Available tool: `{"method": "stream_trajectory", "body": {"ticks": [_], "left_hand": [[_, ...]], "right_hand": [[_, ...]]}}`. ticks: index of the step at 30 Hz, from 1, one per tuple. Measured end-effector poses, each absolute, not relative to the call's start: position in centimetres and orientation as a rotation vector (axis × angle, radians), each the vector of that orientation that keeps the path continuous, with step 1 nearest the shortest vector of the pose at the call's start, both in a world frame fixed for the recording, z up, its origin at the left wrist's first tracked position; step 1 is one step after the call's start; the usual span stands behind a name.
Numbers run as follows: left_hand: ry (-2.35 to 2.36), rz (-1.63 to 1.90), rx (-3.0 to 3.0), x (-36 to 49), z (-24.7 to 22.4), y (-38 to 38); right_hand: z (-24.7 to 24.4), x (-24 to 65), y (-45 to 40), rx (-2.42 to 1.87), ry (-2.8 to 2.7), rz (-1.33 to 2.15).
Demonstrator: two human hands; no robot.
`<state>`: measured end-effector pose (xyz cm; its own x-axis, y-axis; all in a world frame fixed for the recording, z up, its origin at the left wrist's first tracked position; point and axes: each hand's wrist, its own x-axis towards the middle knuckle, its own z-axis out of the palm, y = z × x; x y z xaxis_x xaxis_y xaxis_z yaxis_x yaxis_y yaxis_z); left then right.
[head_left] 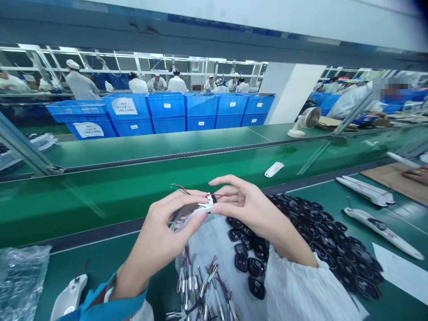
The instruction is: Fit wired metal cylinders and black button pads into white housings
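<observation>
In front of me, my left hand (167,223) is closed on a small white plastic part (206,206), pinched between thumb and fingers. Thin red and dark wires (182,189) stick out above those fingers. My right hand (249,200) is closed at the part's right end, its thumb against a small black piece (214,199); its index finger is raised. Fingers partly hide the part. Below my hands lie several small metal cylinders with wires (194,283). Beside my right forearm is a heap of glossy black plastic pieces (324,236).
White housings (383,229) and a sheet of paper (401,272) lie at right, another housing (72,296) and clear plastic bag (22,278) at left. A white part (274,169) lies on the green belt (133,187). Beyond are a fan (309,118), blue bins (167,104) and several people.
</observation>
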<state>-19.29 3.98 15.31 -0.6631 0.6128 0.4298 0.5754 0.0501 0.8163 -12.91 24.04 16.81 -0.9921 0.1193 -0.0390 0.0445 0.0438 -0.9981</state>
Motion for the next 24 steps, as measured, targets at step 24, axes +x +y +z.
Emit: {"method": "stream_trajectory", "body": {"ticks": [24], "left_hand": [[2.657, 0.903, 1.363, -35.9, 7.0, 5.8]], "right_hand": [[11.5, -15.2, 28.3, -0.48, -3.235, 1.114]]}}
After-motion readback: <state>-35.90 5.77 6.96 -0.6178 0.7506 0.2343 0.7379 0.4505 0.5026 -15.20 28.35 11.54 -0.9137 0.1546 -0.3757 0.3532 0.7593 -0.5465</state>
